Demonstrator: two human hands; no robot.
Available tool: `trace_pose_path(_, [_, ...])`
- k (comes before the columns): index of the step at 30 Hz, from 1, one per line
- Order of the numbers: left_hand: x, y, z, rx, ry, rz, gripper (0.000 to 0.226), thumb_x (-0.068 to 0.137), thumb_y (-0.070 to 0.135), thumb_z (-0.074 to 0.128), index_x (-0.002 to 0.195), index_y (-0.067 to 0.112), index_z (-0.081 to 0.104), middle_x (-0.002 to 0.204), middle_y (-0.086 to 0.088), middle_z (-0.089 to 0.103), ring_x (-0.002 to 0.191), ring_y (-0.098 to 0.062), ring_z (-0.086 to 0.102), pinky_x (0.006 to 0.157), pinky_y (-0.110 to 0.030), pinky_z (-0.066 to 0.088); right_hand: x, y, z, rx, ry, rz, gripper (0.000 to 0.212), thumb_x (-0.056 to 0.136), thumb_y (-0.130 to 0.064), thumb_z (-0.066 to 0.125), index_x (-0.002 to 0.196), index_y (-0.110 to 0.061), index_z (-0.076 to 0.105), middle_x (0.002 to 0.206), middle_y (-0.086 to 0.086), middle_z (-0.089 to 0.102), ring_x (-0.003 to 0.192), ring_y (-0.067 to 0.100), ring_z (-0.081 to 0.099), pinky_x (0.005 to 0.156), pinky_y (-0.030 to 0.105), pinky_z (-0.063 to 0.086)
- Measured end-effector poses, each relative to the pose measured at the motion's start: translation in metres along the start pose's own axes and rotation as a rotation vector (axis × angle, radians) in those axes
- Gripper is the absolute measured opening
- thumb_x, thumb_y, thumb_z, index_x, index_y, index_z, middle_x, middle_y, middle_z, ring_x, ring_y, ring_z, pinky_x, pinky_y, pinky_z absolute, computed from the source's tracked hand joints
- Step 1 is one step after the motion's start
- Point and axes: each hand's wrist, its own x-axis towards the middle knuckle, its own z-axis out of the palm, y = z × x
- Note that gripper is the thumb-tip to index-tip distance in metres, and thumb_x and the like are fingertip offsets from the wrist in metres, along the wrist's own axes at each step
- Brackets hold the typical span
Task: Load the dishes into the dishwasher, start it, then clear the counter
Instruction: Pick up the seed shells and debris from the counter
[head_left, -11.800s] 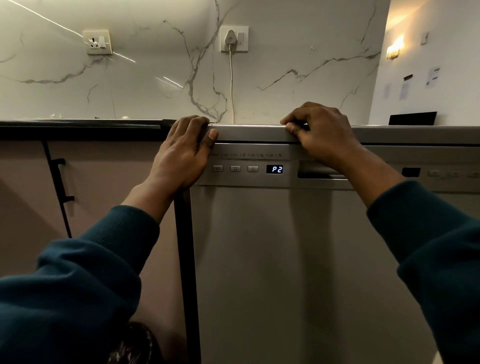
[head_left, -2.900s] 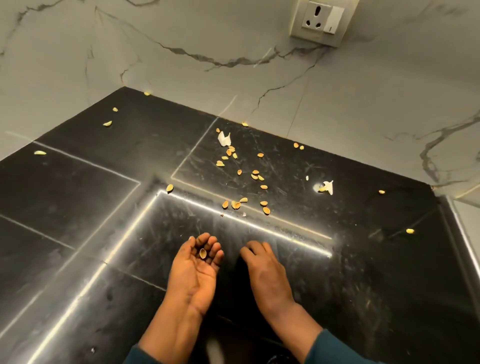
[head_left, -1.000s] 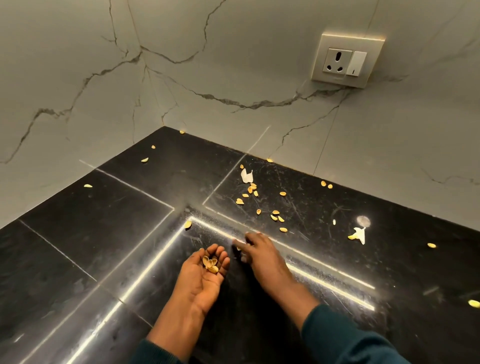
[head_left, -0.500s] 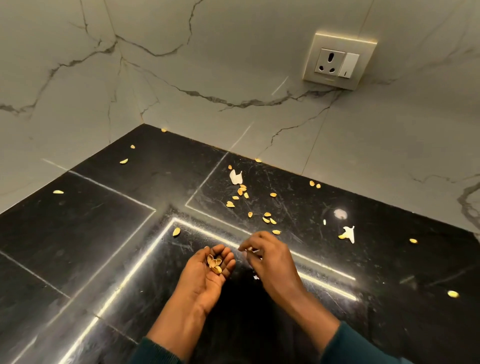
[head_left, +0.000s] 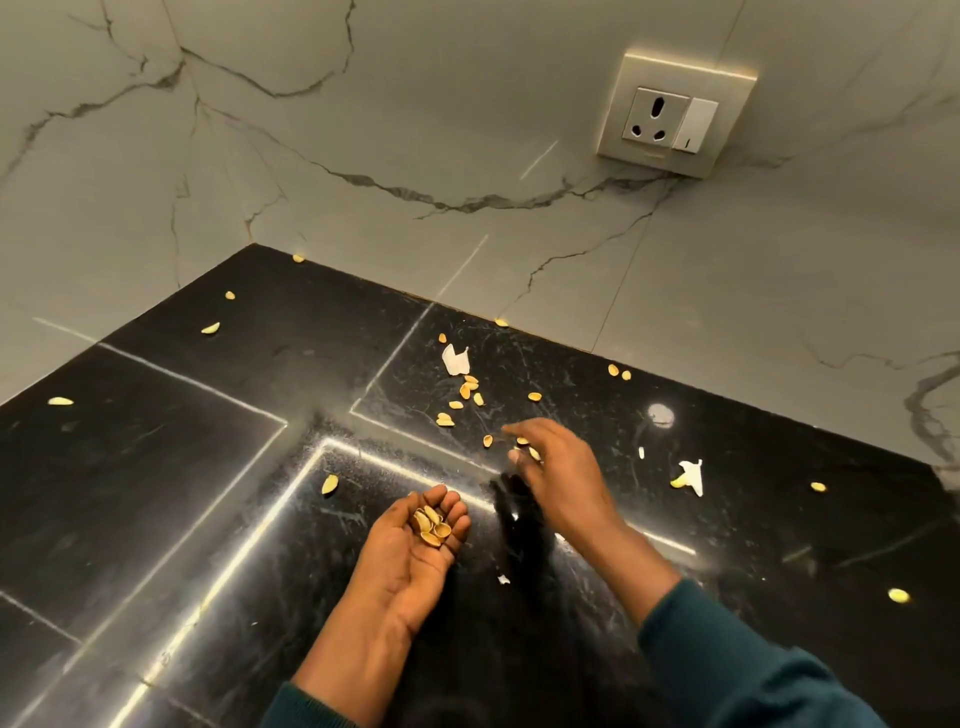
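My left hand (head_left: 408, 564) lies palm up just above the black counter (head_left: 171, 483), its fingers cupped round several tan nut shells (head_left: 431, 522). My right hand (head_left: 566, 483) reaches forward over the counter with thumb and fingers curled round a shell (head_left: 521, 442). A loose cluster of shells (head_left: 467, 392) lies just beyond its fingertips. More single shells are scattered left (head_left: 210, 328), near (head_left: 329, 484) and right (head_left: 897, 595). The dishwasher is out of view.
Two white paper scraps lie on the counter, one behind the cluster (head_left: 455, 359) and one at the right (head_left: 693, 475). Marble walls (head_left: 363, 130) close the counter's back and left sides in a corner. A wall socket (head_left: 675, 117) sits above right.
My right hand has moved forward from beside my left hand to the shells further back. The pile in my left palm has grown. Earlier I was at the dishwasher front.
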Motion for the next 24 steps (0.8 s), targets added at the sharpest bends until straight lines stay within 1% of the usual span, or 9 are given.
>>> trace_pose_path(3, [-0.001,0.001,-0.001,0.004,0.001,0.011,0.034,0.1,0.018,0.033,0.089,-0.003,0.058,0.064,-0.013,0.066,0.053,-0.02,0.066,0.051,-0.025,0.056,0.018,0.031,0.011,-0.144,-0.233,0.082,0.047,0.099,-0.021,0.052,0.145,-0.024,0.043,0.153,-0.004,0.036,0.142,0.019,0.028,0.116,0.033,0.024])
trace_pose_path(6, [-0.002,0.003,-0.002,0.0,0.009,0.014,0.034,0.101,0.018,0.033,0.088,-0.002,0.058,0.064,-0.013,0.066,0.052,-0.02,0.066,0.05,-0.025,0.056,0.015,0.045,0.022,-0.312,-0.351,-0.019,0.05,0.1,-0.016,0.048,0.148,-0.024,0.038,0.157,-0.004,0.028,0.146,0.019,0.02,0.118,0.033,0.023])
trace_pose_path(9, [-0.003,0.003,-0.003,0.0,0.02,0.022,0.033,0.1,0.018,0.034,0.089,-0.002,0.058,0.066,-0.012,0.066,0.056,-0.02,0.065,0.05,-0.025,0.056,-0.007,0.042,0.021,-0.284,-0.224,0.011,0.042,0.099,-0.012,0.048,0.14,-0.022,0.05,0.146,-0.004,0.044,0.134,0.019,0.037,0.106,0.034,0.039])
trace_pose_path(11, [-0.006,0.002,-0.003,0.01,0.033,0.025,0.033,0.1,0.018,0.034,0.09,-0.001,0.059,0.07,-0.013,0.065,0.06,-0.02,0.064,0.051,-0.025,0.057,-0.03,0.04,0.017,-0.305,-0.145,-0.018,0.028,0.096,-0.013,0.053,0.122,-0.02,0.06,0.124,-0.004,0.055,0.114,0.018,0.046,0.087,0.035,0.048])
trace_pose_path(13, [-0.01,-0.001,-0.002,0.021,0.031,0.016,0.032,0.1,0.018,0.035,0.09,0.0,0.059,0.073,-0.013,0.064,0.06,-0.02,0.064,0.052,-0.025,0.057,-0.052,0.04,0.012,-0.346,-0.127,-0.061,0.015,0.091,-0.014,0.058,0.104,-0.02,0.06,0.105,-0.006,0.053,0.101,0.015,0.045,0.074,0.032,0.048])
trace_pose_path(15, [-0.014,-0.007,0.0,0.033,0.035,0.005,0.032,0.101,0.018,0.035,0.089,0.0,0.059,0.073,-0.013,0.064,0.058,-0.02,0.065,0.051,-0.025,0.057,-0.064,0.044,0.008,-0.327,-0.118,-0.055,0.009,0.089,-0.013,0.057,0.094,-0.02,0.058,0.098,-0.008,0.052,0.096,0.013,0.044,0.069,0.026,0.044])
trace_pose_path(18, [-0.021,-0.016,0.001,0.062,0.034,-0.025,0.033,0.101,0.019,0.035,0.088,-0.001,0.059,0.07,-0.013,0.065,0.055,-0.019,0.065,0.051,-0.025,0.057,-0.063,0.042,0.0,-0.141,-0.004,0.095,0.02,0.084,-0.002,0.06,0.083,-0.021,0.064,0.087,-0.01,0.059,0.087,0.013,0.054,0.069,0.019,0.041])
trace_pose_path(21, [-0.028,-0.025,0.002,0.095,0.032,-0.056,0.035,0.101,0.02,0.035,0.088,-0.002,0.059,0.07,-0.014,0.065,0.057,-0.021,0.066,0.052,-0.027,0.057,-0.058,0.019,-0.02,0.163,0.101,0.314,0.019,0.084,-0.005,0.067,0.083,-0.023,0.073,0.079,-0.013,0.068,0.076,-0.001,0.061,0.068,0.013,0.047])
trace_pose_path(24, [-0.034,-0.034,0.004,0.108,0.032,-0.088,0.037,0.101,0.021,0.035,0.087,-0.002,0.06,0.071,-0.016,0.066,0.058,-0.022,0.066,0.054,-0.029,0.057,-0.062,-0.021,-0.035,0.445,-0.01,0.284,0.017,0.086,-0.011,0.07,0.086,-0.028,0.074,0.082,-0.012,0.071,0.077,-0.002,0.064,0.067,0.012,0.048])
